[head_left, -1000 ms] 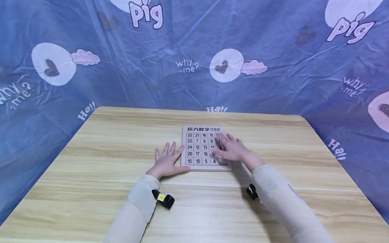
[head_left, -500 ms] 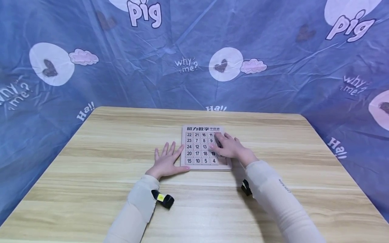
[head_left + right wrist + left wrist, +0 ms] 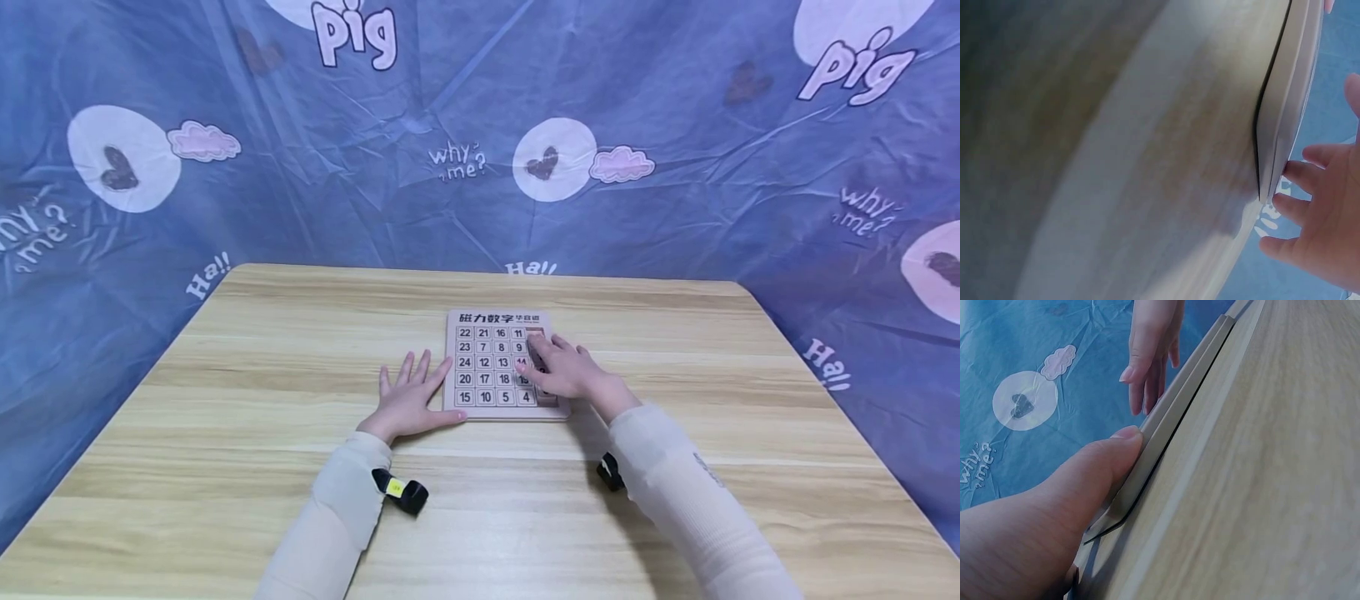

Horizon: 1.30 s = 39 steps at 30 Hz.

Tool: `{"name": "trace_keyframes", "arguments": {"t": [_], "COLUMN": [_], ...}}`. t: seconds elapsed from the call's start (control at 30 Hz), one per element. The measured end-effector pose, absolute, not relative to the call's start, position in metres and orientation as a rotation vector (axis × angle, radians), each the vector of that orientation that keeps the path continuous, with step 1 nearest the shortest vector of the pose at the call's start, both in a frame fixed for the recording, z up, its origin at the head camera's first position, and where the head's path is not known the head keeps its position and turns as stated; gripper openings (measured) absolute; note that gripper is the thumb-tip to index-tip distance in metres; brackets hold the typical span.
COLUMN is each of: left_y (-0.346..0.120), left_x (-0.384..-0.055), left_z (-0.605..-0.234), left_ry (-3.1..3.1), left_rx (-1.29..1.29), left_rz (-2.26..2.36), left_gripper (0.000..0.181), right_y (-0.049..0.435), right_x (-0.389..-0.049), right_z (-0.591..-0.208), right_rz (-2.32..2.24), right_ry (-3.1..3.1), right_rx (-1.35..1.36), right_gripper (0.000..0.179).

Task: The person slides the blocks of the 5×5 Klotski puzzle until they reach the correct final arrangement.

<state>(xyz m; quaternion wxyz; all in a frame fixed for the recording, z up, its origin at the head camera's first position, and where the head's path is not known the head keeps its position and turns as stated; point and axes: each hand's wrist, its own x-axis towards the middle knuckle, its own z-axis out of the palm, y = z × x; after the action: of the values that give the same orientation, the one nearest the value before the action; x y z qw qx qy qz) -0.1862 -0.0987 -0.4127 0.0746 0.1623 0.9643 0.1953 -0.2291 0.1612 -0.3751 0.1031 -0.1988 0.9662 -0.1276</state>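
A flat number sliding puzzle lies near the middle of the table, its numbered tiles in rows inside a pale frame. My left hand spreads its fingers at the left side, the thumb on the lower left corner and the index fingertip at the side edge. In the left wrist view, that thumb presses against the puzzle's edge. My right hand covers most of the right column, fingertips on the tiles. A reddish-brown empty slot shows at the top right. The tiles beneath my right hand are partly hidden.
The wood-grain table extends around the puzzle on all sides. A blue printed cloth hangs behind it and at both sides. Black wrist cameras are strapped at both long sleeves.
My right hand has shifted over the right column. The bare slot was at the bottom right and is now at the top right; tiles slid toward me. My left hand stays put.
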Motion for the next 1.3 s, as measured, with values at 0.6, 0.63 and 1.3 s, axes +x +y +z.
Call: {"name": "trace_keyframes", "arguments": {"t": [0.6, 0.63, 1.3], "left_y": [-0.099, -0.099, -0.098], "left_x": [-0.185, -0.186, -0.184], "left_z": [-0.412, -0.412, -0.411], "left_ry": [2.909, 2.909, 2.911], "left_rx": [0.492, 0.493, 0.507], "left_rz": [0.579, 0.583, 0.541], "left_gripper": [0.093, 0.093, 0.09], "right_y": [0.157, 0.156, 0.07], "right_x": [-0.221, -0.221, -0.235], "right_z": [-0.366, -0.366, -0.374], "right_rz": [-0.305, -0.296, -0.192], "right_ry": [2.813, 2.815, 2.825], "right_rx": [-0.64, -0.644, -0.773], "right_gripper": [0.069, 0.069, 0.07]}}
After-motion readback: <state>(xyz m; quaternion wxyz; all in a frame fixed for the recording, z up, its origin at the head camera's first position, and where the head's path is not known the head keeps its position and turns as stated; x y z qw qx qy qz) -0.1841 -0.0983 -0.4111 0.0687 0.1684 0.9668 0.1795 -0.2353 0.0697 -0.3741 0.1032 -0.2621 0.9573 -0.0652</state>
